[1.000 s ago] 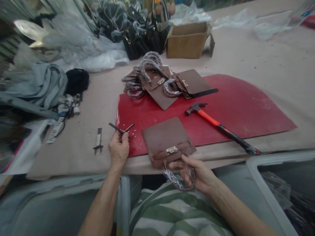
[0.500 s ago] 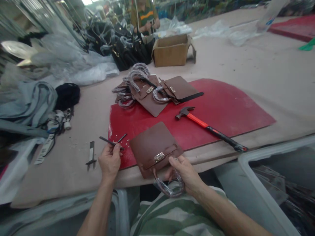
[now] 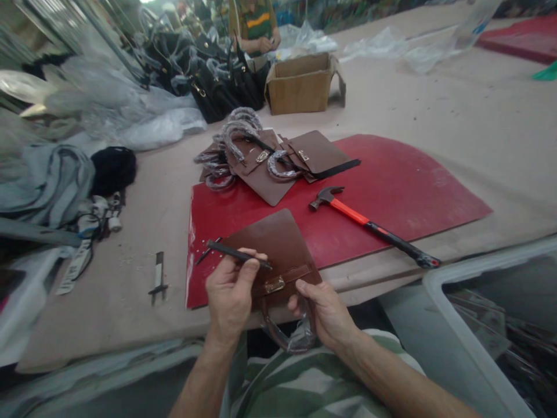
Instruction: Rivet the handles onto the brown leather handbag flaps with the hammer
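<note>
My left hand [image 3: 230, 293] is closed around a slim black punch-like metal rod [image 3: 232, 251] and is held over the left part of a brown leather bag panel [image 3: 281, 235]. The rod's thin end points toward the metal clasp [image 3: 275, 284] on the panel. With thumb and fingers, my right hand [image 3: 328, 310] grips the panel's near right edge, by a plastic-wrapped handle [image 3: 278, 335]. A second thin dark rod [image 3: 208, 252] lies on the red board [image 3: 378, 191], left of the panel. Beyond the panel rests a claw hammer [image 3: 348, 211].
Several brown panels [image 3: 272, 183] with wrapped handles are piled at the board's back. A pronged tool [image 3: 159, 278] lies at left. Farther back are a cardboard box [image 3: 298, 90], black bags [image 3: 217, 87] and a co-worker [image 3: 256, 29]. Grey bins [image 3: 435, 284] stand below the table's front edge.
My left hand has moved right with the black rod, from beside the panel to over it. The second thin rod now lies apart from that hand. My right hand keeps its grip.
</note>
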The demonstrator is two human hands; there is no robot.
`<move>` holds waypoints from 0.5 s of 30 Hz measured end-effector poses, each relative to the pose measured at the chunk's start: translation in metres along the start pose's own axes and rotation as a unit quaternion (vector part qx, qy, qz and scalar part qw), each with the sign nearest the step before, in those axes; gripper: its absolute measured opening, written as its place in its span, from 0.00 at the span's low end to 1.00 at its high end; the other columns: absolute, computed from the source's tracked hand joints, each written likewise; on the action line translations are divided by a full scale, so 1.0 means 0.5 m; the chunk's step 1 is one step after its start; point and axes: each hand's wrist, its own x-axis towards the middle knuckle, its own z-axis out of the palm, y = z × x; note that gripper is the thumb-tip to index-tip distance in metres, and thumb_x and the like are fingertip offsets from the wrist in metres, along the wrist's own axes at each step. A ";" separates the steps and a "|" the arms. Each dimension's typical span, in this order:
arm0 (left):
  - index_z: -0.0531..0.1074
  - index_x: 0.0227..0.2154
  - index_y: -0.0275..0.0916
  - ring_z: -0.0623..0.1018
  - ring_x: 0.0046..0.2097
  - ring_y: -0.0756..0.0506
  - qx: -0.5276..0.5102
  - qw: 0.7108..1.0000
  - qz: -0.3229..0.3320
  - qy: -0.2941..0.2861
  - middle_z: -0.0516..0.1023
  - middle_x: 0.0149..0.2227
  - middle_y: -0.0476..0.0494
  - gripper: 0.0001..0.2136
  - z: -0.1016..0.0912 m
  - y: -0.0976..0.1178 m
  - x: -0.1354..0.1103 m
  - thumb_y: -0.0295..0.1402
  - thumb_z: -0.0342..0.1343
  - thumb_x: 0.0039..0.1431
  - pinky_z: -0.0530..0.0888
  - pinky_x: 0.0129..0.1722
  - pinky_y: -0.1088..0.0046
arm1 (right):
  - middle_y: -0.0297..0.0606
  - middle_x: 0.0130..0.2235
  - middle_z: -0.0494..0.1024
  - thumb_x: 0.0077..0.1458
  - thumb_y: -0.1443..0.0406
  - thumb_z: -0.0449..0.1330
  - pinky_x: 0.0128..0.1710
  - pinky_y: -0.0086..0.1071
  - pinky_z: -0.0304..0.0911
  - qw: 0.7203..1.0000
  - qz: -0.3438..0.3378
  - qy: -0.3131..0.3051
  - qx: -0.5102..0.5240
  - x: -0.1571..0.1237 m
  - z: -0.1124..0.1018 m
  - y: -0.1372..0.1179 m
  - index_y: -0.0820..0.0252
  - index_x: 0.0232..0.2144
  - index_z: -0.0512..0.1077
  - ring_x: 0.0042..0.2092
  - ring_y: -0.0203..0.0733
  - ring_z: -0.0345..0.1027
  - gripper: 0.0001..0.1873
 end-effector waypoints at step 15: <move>0.76 0.41 0.39 0.83 0.37 0.47 0.096 0.992 0.002 -0.077 0.84 0.38 0.44 0.09 0.035 -0.021 -0.017 0.36 0.60 0.60 0.79 0.37 0.75 | 0.34 0.18 0.74 0.42 0.55 0.72 0.22 0.23 0.59 0.995 -0.005 -0.049 0.084 0.015 0.018 0.014 0.63 0.33 0.73 0.20 0.32 0.64 0.20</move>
